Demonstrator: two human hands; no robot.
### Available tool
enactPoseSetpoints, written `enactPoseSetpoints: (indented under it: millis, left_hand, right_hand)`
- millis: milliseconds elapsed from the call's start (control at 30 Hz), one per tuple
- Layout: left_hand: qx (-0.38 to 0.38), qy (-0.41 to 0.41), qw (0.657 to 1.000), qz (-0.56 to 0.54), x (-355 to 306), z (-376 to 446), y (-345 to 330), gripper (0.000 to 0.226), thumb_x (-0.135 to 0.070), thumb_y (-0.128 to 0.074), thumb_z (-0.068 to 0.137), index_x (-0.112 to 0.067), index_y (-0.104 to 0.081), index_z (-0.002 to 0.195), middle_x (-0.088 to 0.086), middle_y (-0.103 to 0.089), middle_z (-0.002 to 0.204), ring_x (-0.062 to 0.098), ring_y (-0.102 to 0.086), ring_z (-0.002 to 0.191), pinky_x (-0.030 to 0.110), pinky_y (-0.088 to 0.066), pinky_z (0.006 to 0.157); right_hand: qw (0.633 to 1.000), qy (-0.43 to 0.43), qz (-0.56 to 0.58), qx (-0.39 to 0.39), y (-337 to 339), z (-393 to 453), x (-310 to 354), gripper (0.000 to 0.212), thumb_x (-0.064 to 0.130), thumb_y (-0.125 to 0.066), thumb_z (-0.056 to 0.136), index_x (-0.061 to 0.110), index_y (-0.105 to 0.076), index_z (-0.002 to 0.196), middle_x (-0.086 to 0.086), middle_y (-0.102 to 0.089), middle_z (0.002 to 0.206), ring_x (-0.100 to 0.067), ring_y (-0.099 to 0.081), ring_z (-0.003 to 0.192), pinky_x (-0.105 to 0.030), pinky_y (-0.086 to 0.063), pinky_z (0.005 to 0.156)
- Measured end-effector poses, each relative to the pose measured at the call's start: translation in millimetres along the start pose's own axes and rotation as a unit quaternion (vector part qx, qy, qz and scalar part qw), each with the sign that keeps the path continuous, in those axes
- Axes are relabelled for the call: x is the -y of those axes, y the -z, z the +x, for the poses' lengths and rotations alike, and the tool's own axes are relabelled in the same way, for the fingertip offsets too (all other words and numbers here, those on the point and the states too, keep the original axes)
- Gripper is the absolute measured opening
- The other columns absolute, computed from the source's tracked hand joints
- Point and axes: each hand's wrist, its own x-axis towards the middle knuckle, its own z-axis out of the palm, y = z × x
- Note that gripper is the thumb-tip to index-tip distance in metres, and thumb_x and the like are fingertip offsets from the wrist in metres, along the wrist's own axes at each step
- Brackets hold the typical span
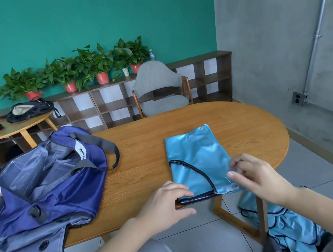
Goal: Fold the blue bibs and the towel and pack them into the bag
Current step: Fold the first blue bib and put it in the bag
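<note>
Head view: your left hand (168, 203) grips the near left corner of the folded blue bib (198, 160), thumb below the table edge. Your right hand (255, 179) pinches the bib's near right edge between curled fingers. The bib lies flat at the near edge of the wooden table (143, 151). To the left, the navy bag (47, 186) sits unzipped and gaping. More blue bibs (289, 228) are heaped low on the right. A grey chair (162, 87) stands beyond the table.
</note>
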Motion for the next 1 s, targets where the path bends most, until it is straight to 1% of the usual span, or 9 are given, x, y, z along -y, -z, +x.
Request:
enactPoseSetpoints:
  millis: [67, 167, 267, 367, 567, 700, 800, 867, 1000]
  left_hand:
    - [-0.004, -0.003, 1.0, -0.002, 0.5, -0.7, -1.2, 0.057, -0.068, -0.068, 0.078, -0.033, -0.072, 0.123, -0.018, -0.064, 0.126, -0.006, -0.049, 0.119, 0.025, -0.043, 0.105]
    - [-0.018, -0.003, 1.0, -0.01, 1.7, -1.2, -3.4, 0.054, -0.066, -0.069, 0.078, -0.032, -0.073, 0.12, -0.018, -0.065, 0.124, -0.005, -0.051, 0.117, 0.025, -0.044, 0.104]
    - [-0.029, -0.005, 0.999, -0.019, 1.4, -0.5, -4.4, 0.051, -0.062, -0.071, 0.078, -0.031, -0.075, 0.117, -0.02, -0.066, 0.12, -0.005, -0.052, 0.116, 0.024, -0.044, 0.102]
    - [-0.027, -0.007, 1.0, -0.014, 1.0, -0.2, -3.9, 0.048, -0.058, -0.074, 0.079, -0.031, -0.074, 0.118, -0.019, -0.066, 0.12, -0.006, -0.051, 0.116, 0.023, -0.044, 0.103]
    - [-0.015, -0.005, 1.0, 0.015, -0.3, -0.4, -2.4, 0.043, -0.048, -0.078, 0.083, -0.032, -0.072, 0.122, -0.02, -0.065, 0.124, -0.007, -0.048, 0.118, 0.024, -0.043, 0.105]
    - [-0.021, -0.002, 1.0, 0.015, -1.4, 0.1, -2.7, 0.04, -0.047, -0.078, 0.083, -0.031, -0.073, 0.12, -0.02, -0.066, 0.121, -0.006, -0.05, 0.116, 0.026, -0.044, 0.103]
    - [-0.025, -0.001, 1.0, 0.016, -2.8, -0.3, -1.8, 0.041, -0.047, -0.078, 0.083, -0.03, -0.073, 0.119, -0.019, -0.067, 0.121, -0.005, -0.051, 0.116, 0.025, -0.044, 0.103]
    - [-0.022, 0.001, 1.0, 0.016, -3.4, -0.7, -1.3, 0.042, -0.048, -0.077, 0.082, -0.031, -0.073, 0.12, -0.019, -0.066, 0.122, -0.006, -0.05, 0.117, 0.025, -0.044, 0.104]
    - [-0.014, -0.002, 1.0, 0.025, -3.6, -1.2, 0.1, 0.043, -0.048, -0.077, 0.083, -0.031, -0.072, 0.122, -0.019, -0.065, 0.124, -0.007, -0.049, 0.118, 0.023, -0.042, 0.105]
  right_hand:
    - [0.998, 0.032, -0.044, 0.032, 5.1, -12.1, 1.0, 0.043, 0.063, -0.056, 0.093, 0.028, -0.059, 0.069, 0.018, -0.055, 0.118, -0.007, -0.06, 0.107, -0.014, -0.041, 0.085]
    - [0.986, 0.103, -0.119, 0.063, 6.3, -24.4, -6.5, 0.028, 0.062, -0.06, 0.094, 0.037, -0.071, 0.094, 0.015, -0.051, 0.13, -0.007, -0.052, 0.116, -0.017, -0.038, 0.096]
    - [0.981, 0.107, -0.143, 0.072, 4.0, -24.8, -12.1, 0.037, 0.063, -0.06, 0.093, 0.037, -0.067, 0.117, 0.013, -0.048, 0.133, -0.012, -0.05, 0.118, -0.025, -0.041, 0.099]
    - [0.972, 0.109, -0.192, 0.083, 2.1, -20.0, -16.2, 0.051, 0.07, -0.059, 0.088, 0.037, -0.059, 0.127, 0.014, -0.045, 0.134, -0.011, -0.046, 0.12, -0.032, -0.045, 0.099]
    - [0.957, 0.122, -0.258, 0.047, -1.2, -19.0, -17.3, 0.052, 0.068, -0.045, 0.097, 0.027, -0.06, 0.126, 0.012, -0.055, 0.128, -0.011, -0.054, 0.113, -0.033, -0.052, 0.089]
    - [0.967, 0.123, -0.215, -0.062, -1.6, -18.7, -7.1, 0.024, 0.034, -0.063, 0.097, 0.018, -0.055, 0.113, 0.005, -0.055, 0.117, -0.016, -0.06, 0.097, -0.033, -0.052, 0.079]
    - [0.956, 0.168, -0.236, -0.034, -4.8, -16.7, -8.3, 0.014, 0.015, -0.063, 0.092, 0.023, -0.055, 0.1, 0.003, -0.054, 0.116, -0.02, -0.056, 0.095, -0.037, -0.051, 0.075]
    - [0.951, 0.183, -0.247, 0.01, -6.1, -18.1, -13.5, 0.014, 0.02, -0.057, 0.096, 0.027, -0.063, 0.106, 0.007, -0.056, 0.12, -0.018, -0.055, 0.105, -0.035, -0.049, 0.079]
    - [0.954, 0.155, -0.246, 0.072, -5.4, -22.1, -16.2, 0.039, 0.053, -0.051, 0.098, 0.032, -0.063, 0.128, 0.02, -0.057, 0.121, -0.007, -0.052, 0.117, -0.027, -0.043, 0.091]
